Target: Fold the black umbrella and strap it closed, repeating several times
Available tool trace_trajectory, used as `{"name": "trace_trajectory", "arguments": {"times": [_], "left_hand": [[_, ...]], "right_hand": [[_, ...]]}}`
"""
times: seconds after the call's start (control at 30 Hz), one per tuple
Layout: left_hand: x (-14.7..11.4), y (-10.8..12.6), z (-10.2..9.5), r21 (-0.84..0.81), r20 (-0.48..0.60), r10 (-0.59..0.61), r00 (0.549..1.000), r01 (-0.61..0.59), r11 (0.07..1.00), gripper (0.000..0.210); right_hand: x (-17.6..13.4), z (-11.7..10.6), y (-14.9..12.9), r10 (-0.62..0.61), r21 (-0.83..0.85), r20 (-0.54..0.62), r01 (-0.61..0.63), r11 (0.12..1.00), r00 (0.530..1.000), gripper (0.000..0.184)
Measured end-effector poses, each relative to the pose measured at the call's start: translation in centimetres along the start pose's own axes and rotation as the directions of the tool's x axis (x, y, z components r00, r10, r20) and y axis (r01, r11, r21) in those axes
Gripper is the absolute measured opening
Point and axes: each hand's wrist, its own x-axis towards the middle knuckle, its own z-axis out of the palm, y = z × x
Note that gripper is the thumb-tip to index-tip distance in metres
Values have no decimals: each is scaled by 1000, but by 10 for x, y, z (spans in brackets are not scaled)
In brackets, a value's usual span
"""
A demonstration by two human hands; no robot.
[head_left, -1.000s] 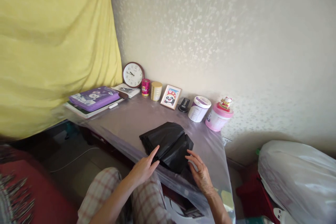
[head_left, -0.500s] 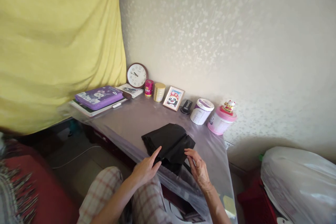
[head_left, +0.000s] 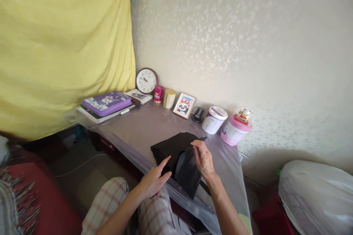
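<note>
Lying at the lower centre of the frame, a folded black sheet is being kept on the bench, its flap being held up by the right hand; the upper edge is seemingly being pinched between thumb and forefinger. By the left hand, the near edge is being touched with fingers spread; how firmly cannot be told. The sheet is being judged plastic, very light, limp and rather slippery, liable to tear if tugged, so a loose corner is being recommended for the hold. Soft light is being reflected by the glossy cover, while rounded, smooth shapes are being presented at centre right by the white tub and pink tub.
</note>
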Motion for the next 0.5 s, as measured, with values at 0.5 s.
{"name": "trace_trajectory", "arguments": {"times": [0.5], "left_hand": [[5, -4, 13, 335, -24, -68, 997, 72, 940, 60]], "right_hand": [[29, 72, 5, -29, -68, 131, 39, 997, 991, 22]]}}
